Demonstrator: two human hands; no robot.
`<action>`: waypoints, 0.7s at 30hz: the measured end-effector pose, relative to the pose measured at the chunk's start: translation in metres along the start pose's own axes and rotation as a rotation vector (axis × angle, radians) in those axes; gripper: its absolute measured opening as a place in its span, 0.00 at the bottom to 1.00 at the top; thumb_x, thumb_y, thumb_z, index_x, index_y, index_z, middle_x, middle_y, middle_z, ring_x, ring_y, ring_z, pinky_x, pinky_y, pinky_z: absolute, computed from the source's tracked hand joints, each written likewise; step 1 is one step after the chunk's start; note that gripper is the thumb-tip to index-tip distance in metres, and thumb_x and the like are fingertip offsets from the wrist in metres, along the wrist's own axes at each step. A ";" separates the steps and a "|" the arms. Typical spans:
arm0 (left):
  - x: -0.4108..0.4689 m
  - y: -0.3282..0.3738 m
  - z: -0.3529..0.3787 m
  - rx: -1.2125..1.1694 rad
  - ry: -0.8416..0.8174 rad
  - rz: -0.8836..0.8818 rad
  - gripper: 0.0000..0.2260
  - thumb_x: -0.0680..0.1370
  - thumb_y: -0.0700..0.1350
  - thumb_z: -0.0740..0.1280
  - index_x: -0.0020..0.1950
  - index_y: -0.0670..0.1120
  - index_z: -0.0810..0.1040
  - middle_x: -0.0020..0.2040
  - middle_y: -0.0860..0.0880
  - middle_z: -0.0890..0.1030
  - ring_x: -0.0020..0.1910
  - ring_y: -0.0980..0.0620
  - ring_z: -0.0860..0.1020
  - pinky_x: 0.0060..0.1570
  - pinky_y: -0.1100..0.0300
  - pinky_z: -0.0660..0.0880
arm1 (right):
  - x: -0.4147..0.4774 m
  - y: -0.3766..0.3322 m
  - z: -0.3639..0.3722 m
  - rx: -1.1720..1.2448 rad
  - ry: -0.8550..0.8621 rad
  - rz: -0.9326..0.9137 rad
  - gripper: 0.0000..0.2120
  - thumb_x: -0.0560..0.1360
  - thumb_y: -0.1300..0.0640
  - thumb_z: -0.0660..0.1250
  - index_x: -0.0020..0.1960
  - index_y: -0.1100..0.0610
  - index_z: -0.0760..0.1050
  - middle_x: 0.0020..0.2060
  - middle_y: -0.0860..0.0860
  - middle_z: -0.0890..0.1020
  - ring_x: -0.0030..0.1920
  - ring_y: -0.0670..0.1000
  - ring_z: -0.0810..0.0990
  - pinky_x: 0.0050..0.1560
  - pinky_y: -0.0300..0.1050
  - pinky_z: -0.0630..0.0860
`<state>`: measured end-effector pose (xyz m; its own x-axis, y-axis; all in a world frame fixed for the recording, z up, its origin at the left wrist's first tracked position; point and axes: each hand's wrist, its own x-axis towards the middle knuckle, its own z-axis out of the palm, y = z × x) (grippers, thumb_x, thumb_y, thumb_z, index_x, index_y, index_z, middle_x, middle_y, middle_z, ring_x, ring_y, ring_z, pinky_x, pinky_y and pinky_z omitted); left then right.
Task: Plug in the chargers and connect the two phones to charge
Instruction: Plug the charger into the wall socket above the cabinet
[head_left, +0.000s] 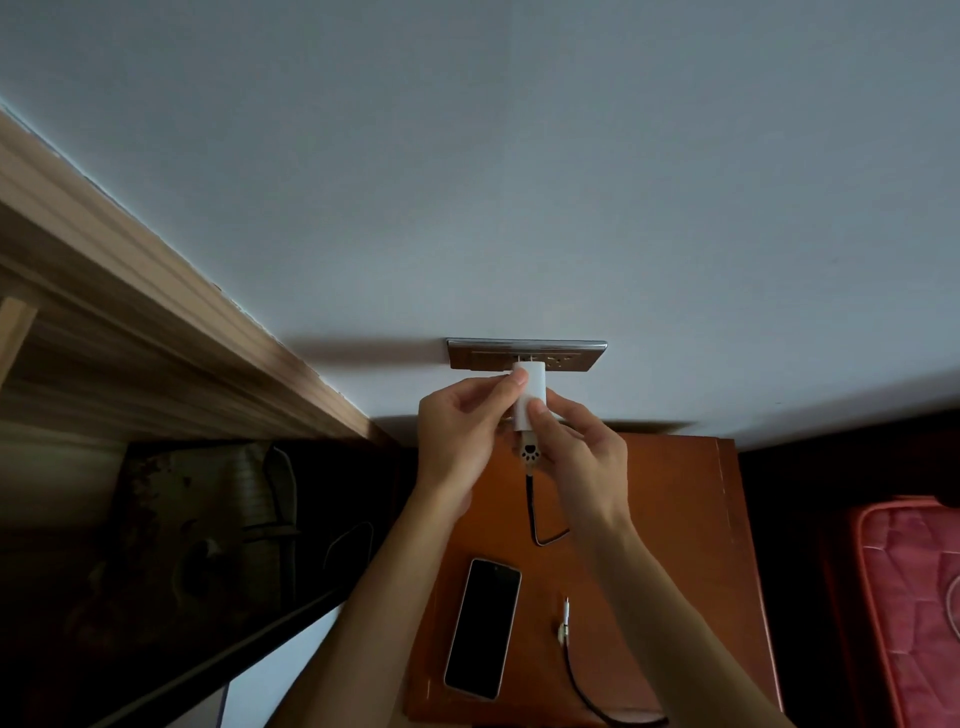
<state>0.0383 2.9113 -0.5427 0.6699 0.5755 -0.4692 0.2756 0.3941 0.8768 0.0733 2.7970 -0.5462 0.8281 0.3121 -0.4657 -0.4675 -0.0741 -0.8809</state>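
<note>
A white charger block (529, 391) is held between both hands, its prongs touching the left socket of a silver wall outlet plate (571, 357). My left hand (460, 434) pinches its left side and my right hand (584, 457) grips its lower right. A paw-print cable protector (530, 453) hangs below the block, with a dark braided cable (535, 519) looping down. One dark-screened phone (483, 627) lies face up on the orange-brown nightstand (675, 519). The cable's free plug end (565, 616) lies right of the phone. Only one phone is visible.
A wooden shelf frame (130, 322) runs diagonally at the left, with dim clutter (208, 519) under it. A red quilted mattress (904, 597) lies at the right. The outlet's right socket (558, 359) has nothing in it.
</note>
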 end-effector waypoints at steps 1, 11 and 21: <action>0.000 0.001 0.000 0.000 0.003 -0.009 0.09 0.74 0.49 0.75 0.49 0.45 0.87 0.43 0.48 0.88 0.45 0.50 0.86 0.40 0.60 0.81 | 0.000 -0.001 0.000 -0.012 0.005 -0.002 0.13 0.77 0.53 0.71 0.60 0.55 0.82 0.40 0.56 0.88 0.44 0.57 0.87 0.44 0.51 0.83; -0.002 -0.007 0.000 -0.020 0.031 0.074 0.10 0.75 0.43 0.74 0.54 0.41 0.86 0.46 0.46 0.88 0.47 0.47 0.86 0.44 0.59 0.82 | 0.003 0.003 0.008 0.003 0.058 0.057 0.17 0.77 0.58 0.71 0.65 0.61 0.79 0.46 0.58 0.87 0.51 0.56 0.86 0.58 0.59 0.80; 0.001 0.016 0.007 0.047 0.083 0.025 0.06 0.73 0.46 0.76 0.41 0.43 0.88 0.38 0.44 0.87 0.38 0.45 0.86 0.38 0.54 0.83 | 0.000 -0.031 0.010 -0.029 0.029 0.089 0.10 0.76 0.59 0.70 0.40 0.50 0.87 0.37 0.60 0.86 0.37 0.59 0.86 0.39 0.52 0.81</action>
<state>0.0480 2.9130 -0.5284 0.6181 0.6426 -0.4528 0.2932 0.3460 0.8913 0.0850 2.8087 -0.5185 0.7924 0.2754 -0.5443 -0.5309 -0.1281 -0.8377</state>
